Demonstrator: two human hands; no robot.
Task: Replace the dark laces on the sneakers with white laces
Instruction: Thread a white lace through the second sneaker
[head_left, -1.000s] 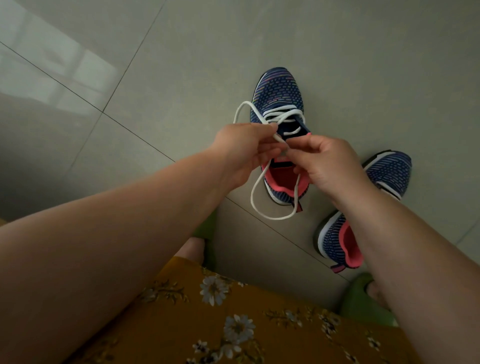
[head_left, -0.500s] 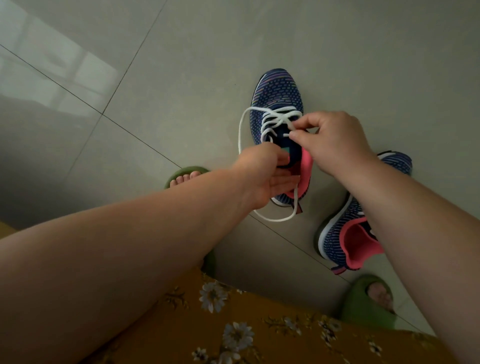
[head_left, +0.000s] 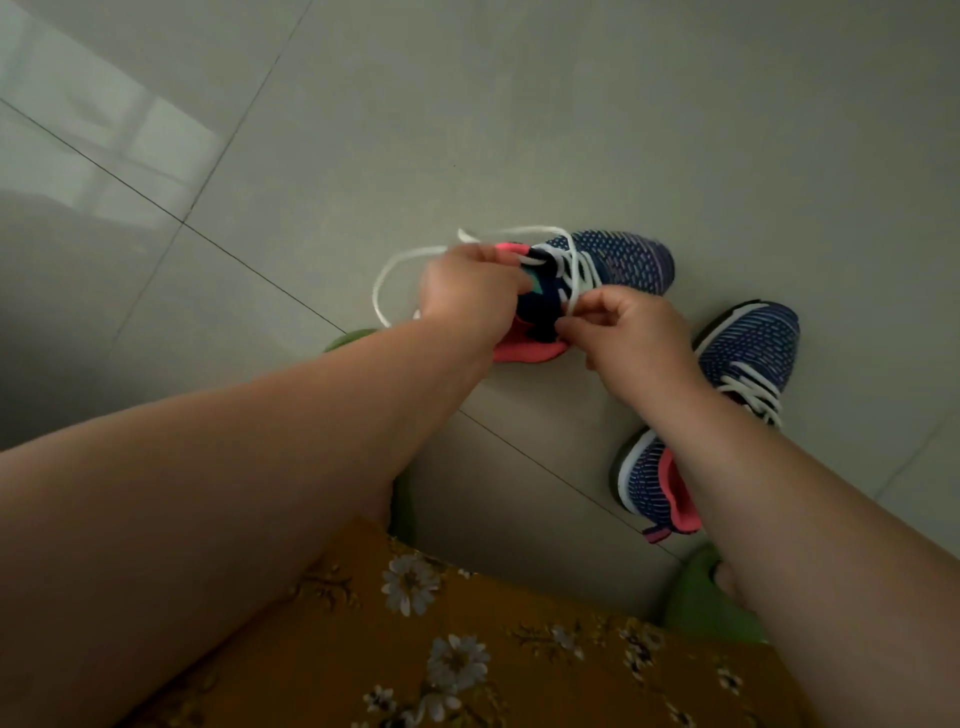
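Left fingers (head_left: 498, 283) grip the sneaker (head_left: 613, 260); right fingers (head_left: 587, 325) apparently pinch its white lace (head_left: 574, 291).

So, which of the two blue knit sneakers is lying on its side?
The blue knit sneaker between both hands, turned sideways. The other sneaker stands upright on the floor.

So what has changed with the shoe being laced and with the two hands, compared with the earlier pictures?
The blue knit sneaker with pink lining has been turned: its toe pointed away before, now it points right. The left hand moved up to grip its pink collar; the right hand still pinches the white lace at the eyelets. The second blue sneaker stayed on the grey tiled floor.
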